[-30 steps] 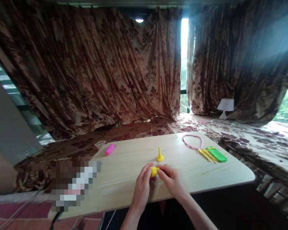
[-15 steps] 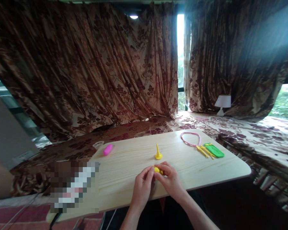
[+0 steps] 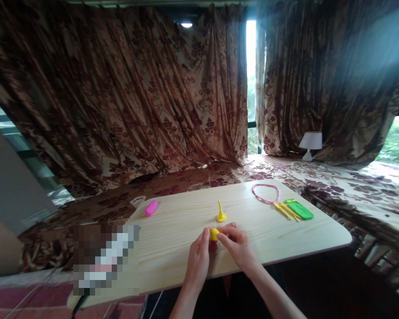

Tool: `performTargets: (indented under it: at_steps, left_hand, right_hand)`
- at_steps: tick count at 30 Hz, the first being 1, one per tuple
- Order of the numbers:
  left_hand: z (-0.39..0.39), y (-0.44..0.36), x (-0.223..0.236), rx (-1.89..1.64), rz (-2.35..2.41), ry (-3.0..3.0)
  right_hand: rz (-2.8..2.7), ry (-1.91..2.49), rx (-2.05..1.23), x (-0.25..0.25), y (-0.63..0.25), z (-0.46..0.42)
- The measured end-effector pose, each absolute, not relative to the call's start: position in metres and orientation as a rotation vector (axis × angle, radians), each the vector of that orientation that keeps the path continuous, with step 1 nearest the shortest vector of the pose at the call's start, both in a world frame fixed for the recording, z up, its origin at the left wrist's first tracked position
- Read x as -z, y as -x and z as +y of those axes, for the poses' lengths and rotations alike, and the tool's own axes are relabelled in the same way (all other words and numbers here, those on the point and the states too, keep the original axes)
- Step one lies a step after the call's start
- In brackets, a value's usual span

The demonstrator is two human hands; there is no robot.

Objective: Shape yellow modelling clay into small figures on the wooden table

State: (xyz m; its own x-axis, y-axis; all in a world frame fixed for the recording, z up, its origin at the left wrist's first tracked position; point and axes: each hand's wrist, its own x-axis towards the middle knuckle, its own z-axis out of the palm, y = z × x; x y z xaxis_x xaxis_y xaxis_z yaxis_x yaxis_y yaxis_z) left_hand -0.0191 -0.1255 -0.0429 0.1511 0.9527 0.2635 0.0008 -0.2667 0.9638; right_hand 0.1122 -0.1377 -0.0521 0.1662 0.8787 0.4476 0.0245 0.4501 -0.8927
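A small yellow lump [image 3: 213, 234], soft like clay, is pinched between both my hands just above the pale wooden table [image 3: 173, 261]. My left hand [image 3: 199, 259] closes on it from the left. From the right, my right hand [image 3: 237, 246] has its fingers curled on it. Something red shows just under the lump, between my fingers; I cannot make out what it is. A yellow cone-shaped tool [image 3: 221, 212] stands upright on the table right behind my hands.
A pink oval piece [image 3: 151, 208] lies at the table's far left. At the far right are a pink cord loop [image 3: 266, 194], yellow stick tools [image 3: 287, 211] and a green flat case [image 3: 299, 209]. Patterned curtains and a white lamp [image 3: 310, 144] stand behind.
My hands have stayed together on the yellow lump and turned it slightly between the fingers. The camera view has shifted a little; the table items have not moved.
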Motion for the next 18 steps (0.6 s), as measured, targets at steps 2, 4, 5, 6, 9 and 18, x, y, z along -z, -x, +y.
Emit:
performTargets:
  at_steps: [2, 4, 5, 6, 9, 18]
  left_hand:
    - [-0.1258, 0.0182, 0.0416, -1.272, 0.967, -1.491]
    - [-0.1251, 0.018, 0.0415, -1.29, 0.975, -1.475]
    - [-0.1246, 0.0181, 0.0418, -1.301, 0.984, -1.463]
    - [-0.1242, 0.0182, 0.0421, -1.311, 0.993, -1.451]
    - [-0.1238, 0.0175, 0.0423, -1.317, 1.003, -1.45]
    - [-0.1273, 0.0175, 0.0383, -1.296, 1.053, -1.561]
  right_hand:
    - [-1.282, 0.916, -0.762, 0.0498, -0.1116, -0.1397]
    - [-1.305, 0.893, -0.795, 0.0479, -0.1105, -0.1421]
    - [-1.307, 0.883, -0.81, 0.0475, -0.1097, -0.1429]
    - [-1.303, 0.876, -0.823, 0.0475, -0.1087, -0.1435]
    - [-1.282, 0.873, -0.838, 0.0479, -0.1065, -0.1445]
    - [-1.299, 0.866, -0.896, 0.0412, -0.1115, -0.1483]
